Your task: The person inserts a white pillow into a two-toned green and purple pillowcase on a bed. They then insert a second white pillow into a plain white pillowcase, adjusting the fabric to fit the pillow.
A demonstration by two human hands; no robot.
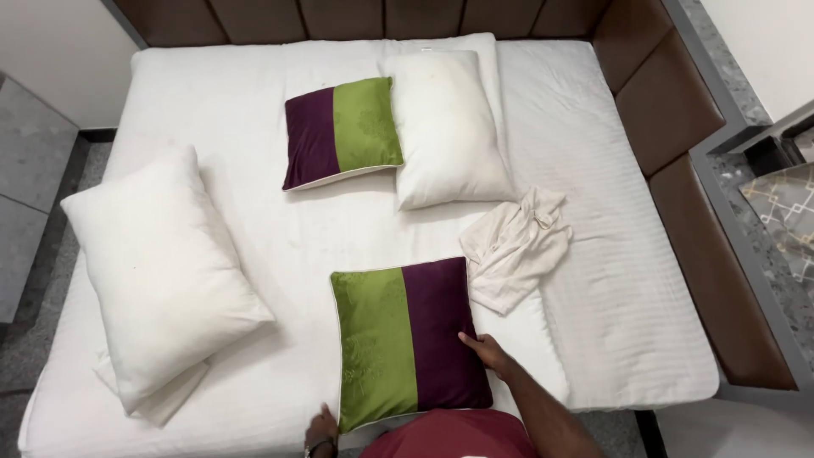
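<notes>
Cushion, green and purple, lies flat on the bed between both hands. Right hand rests on its purple edge, fingers loosely spread, gripping nothing. Left hand touches the near green corner; its finger spread I cannot tell. Beyond the right fingers lies a crumpled cloth; left of the left fingers, a white pillow.

Bedroom: bed (padded headboard), pillows.
</notes>
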